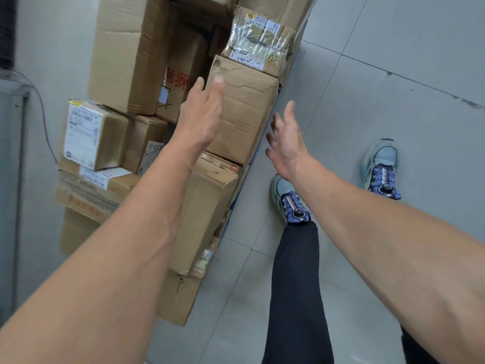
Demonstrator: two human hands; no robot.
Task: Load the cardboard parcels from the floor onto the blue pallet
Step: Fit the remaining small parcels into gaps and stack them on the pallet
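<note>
Cardboard parcels [143,137] stand stacked several layers high against a pale wall, seen from above by the person loading them. Along the foot of the stack's right side runs a thin blue strip, which we take to be the edge of the blue pallet [236,198], though little of it shows.

Both bare arms reach forward. The left hand [203,111] is flat with straight fingers, held across the left edge of a plain brown parcel [244,114] in the right-hand column; we cannot tell whether it touches the cardboard. The right hand [286,143] hangs above the grey tiled floor [367,114] just beside the same parcel's right side, fingers spread and gripping nothing. The hands are apart, with the parcel's width between them.

Beyond the plain brown parcel we see a taped parcel [258,46] bearing white labels under clear film. Nearer the camera in the same column is a creased parcel [207,206]. To the left rise a tall box [126,48], a box with red characters [175,82], a small parcel with a large white label [84,135] and, beneath it, a flat parcel with red print [89,193].

On the floor to the right of the stack stand the person's two blue-and-grey shoes [381,169], one just beside the blue strip, above it a dark trouser leg [296,285]. A thin cable [44,119] trails down the wall at left.
</note>
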